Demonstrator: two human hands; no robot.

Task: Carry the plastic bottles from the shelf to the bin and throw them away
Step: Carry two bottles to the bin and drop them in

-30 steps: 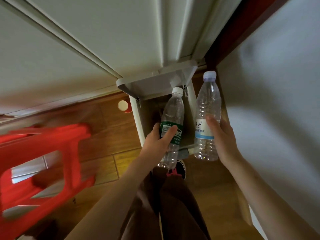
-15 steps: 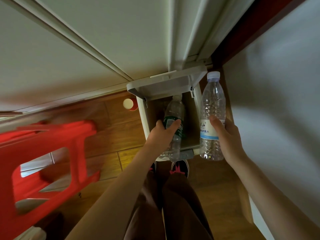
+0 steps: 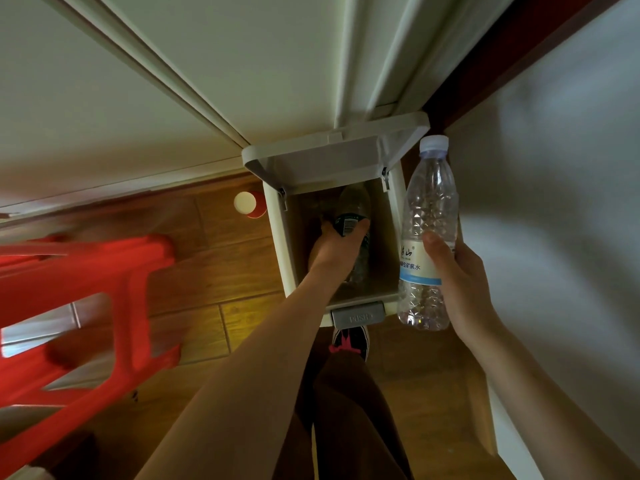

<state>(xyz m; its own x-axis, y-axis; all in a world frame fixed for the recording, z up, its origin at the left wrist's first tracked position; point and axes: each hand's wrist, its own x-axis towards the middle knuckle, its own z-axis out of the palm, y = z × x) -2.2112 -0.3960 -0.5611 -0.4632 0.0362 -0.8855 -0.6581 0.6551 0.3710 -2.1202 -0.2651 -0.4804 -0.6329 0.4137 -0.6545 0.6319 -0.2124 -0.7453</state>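
Note:
A white bin (image 3: 277,244) stands on the floor against the wall, its lid (image 3: 332,161) tipped up and open. My left hand (image 3: 336,249) is down inside the bin, shut on a clear bottle with a green label (image 3: 351,209). My right hand (image 3: 460,275) holds a second clear bottle with a blue-and-white label (image 3: 427,216) upright, just right of the bin and above its rim.
A red plastic stool (image 3: 86,306) stands at the left on the wooden floor. A small red-and-white cup (image 3: 250,204) sits left of the bin. A grey PUSH pedal (image 3: 358,315) is at the bin's front, with my shoe (image 3: 349,341) below it. A white wall fills the right side.
My left hand has lowered the green-label bottle from above the bin down into it. The right hand with its bottle has stayed beside the bin.

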